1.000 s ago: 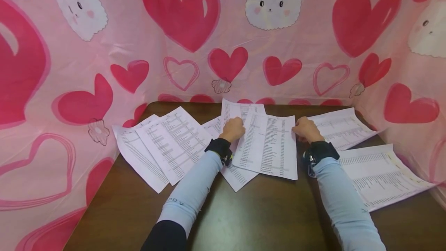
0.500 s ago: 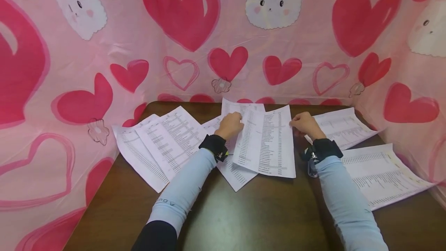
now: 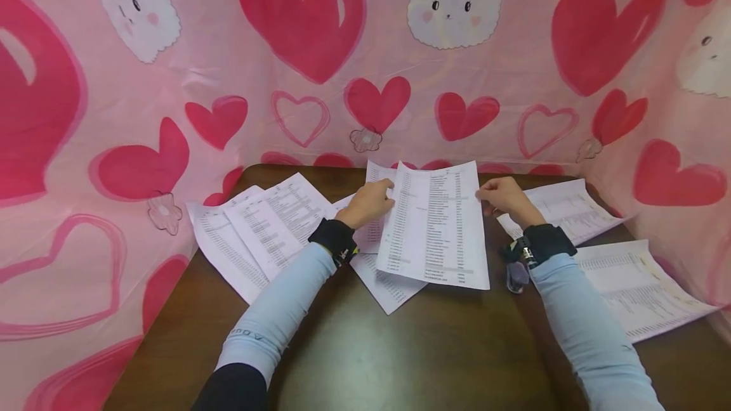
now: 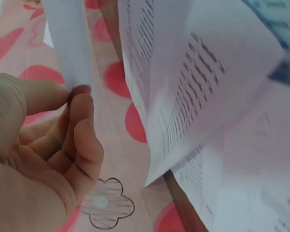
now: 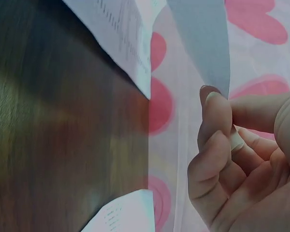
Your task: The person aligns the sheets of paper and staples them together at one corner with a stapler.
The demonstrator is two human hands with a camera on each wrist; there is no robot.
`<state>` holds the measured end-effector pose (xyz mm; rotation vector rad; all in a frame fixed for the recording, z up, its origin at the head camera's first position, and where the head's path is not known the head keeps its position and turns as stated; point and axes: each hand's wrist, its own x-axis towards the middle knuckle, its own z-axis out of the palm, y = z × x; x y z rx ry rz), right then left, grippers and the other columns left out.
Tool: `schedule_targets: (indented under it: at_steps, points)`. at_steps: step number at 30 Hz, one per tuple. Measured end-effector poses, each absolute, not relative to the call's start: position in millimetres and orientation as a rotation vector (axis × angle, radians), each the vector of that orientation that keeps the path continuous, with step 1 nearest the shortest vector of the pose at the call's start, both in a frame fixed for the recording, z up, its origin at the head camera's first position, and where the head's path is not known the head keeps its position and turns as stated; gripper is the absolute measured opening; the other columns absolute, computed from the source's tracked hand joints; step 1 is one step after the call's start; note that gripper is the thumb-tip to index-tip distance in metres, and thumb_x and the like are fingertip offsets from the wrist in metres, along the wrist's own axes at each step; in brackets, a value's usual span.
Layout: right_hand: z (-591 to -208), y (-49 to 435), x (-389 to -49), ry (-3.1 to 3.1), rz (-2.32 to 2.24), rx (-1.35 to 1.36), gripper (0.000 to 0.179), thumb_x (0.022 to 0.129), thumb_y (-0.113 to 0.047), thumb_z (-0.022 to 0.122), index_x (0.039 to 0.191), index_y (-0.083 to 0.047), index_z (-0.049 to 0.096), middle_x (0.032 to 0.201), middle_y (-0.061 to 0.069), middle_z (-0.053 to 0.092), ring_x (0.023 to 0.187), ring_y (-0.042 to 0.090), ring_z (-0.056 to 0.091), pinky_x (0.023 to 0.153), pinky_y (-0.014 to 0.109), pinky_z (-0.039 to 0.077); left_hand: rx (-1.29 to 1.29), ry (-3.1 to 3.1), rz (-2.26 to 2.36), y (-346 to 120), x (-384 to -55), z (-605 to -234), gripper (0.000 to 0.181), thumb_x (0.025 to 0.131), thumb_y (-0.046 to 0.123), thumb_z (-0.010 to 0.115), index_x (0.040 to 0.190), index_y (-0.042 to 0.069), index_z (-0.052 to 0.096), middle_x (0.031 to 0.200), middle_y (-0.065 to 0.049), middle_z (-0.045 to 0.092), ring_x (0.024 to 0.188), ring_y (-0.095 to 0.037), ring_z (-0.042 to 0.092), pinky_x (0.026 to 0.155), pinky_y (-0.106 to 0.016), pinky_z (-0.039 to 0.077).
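Observation:
A printed sheet of paper (image 3: 434, 227) stands tilted up over the middle of the table, its rows of text facing the head camera. My left hand (image 3: 367, 203) pinches its left edge between thumb and forefinger; the left wrist view shows that grip (image 4: 53, 140) close up. At the opposite edge, the thumb and forefinger of my right hand (image 3: 508, 200) pinch the paper, as the right wrist view of the hand (image 5: 246, 150) confirms. Behind and beneath the held sheet lie other printed sheets (image 3: 388, 287), partly covered by it.
Two overlapping printed sheets (image 3: 280, 224) lie at the table's left. On the right are a curled sheet (image 3: 577, 211) at the back and another (image 3: 639, 287) nearer, partly behind the right forearm. A pink heart-patterned cloth (image 3: 320, 113) hangs around the brown table (image 3: 365, 354).
Both hands have risen slightly away from the person with the sheet, whose top edge now stands higher and more upright. The other sheets lie where they were.

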<state>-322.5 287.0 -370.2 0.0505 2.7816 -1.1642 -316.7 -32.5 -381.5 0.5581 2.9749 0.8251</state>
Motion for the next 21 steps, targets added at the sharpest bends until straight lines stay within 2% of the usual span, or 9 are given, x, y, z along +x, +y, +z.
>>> schedule_targets:
  at_steps: [5, 11, 16, 21]
  points:
    - [-368, 286, -323, 2.766, -1.195, 0.017, 0.035, 0.097, -0.029, 0.058, 0.114, 0.002, 0.061, 0.105, 0.022, 0.064, 0.07, 0.025, 0.064, 0.066, 0.032, 0.056, 0.699, 2.946, 0.83, -42, -313, -377, 0.03, 0.096, 0.018, 0.055, 0.124, 0.008, 0.061, 0.107, -0.01, 0.07, 0.089, -0.021, 0.062, 0.079, -0.032, 0.053]
    - [-364, 280, -320, 2.73, -1.241, -0.014, 0.039, 0.097, -0.032, 0.06, 0.118, 0.001, 0.062, 0.105, 0.02, 0.065, 0.075, 0.034, 0.065, 0.065, 0.03, 0.054, 0.826, 2.925, 0.813, -56, -307, -369, 0.019, 0.096, 0.018, 0.056, 0.108, 0.011, 0.069, 0.096, -0.006, 0.067, 0.084, -0.02, 0.057, 0.072, -0.027, 0.049]
    - [-355, 276, -316, 2.716, -1.272, -0.033, 0.044, 0.096, -0.036, 0.061, 0.121, -0.001, 0.061, 0.112, 0.02, 0.064, 0.073, 0.033, 0.065, 0.07, 0.032, 0.055, 0.884, 2.905, 0.861, -67, -305, -361, 0.02, 0.096, 0.019, 0.058, 0.108, 0.011, 0.072, 0.094, -0.004, 0.069, 0.081, -0.019, 0.058, 0.071, -0.026, 0.049]
    - [-352, 272, -317, 2.663, -1.362, -0.022, 0.048, 0.095, -0.04, 0.062, 0.125, -0.002, 0.06, 0.103, 0.009, 0.066, 0.068, 0.025, 0.064, 0.069, 0.029, 0.055, 0.849, 2.874, 0.922, -79, -303, -357, 0.021, 0.095, 0.02, 0.06, 0.109, 0.011, 0.072, 0.092, -0.005, 0.068, 0.08, -0.02, 0.058, 0.069, -0.026, 0.051]
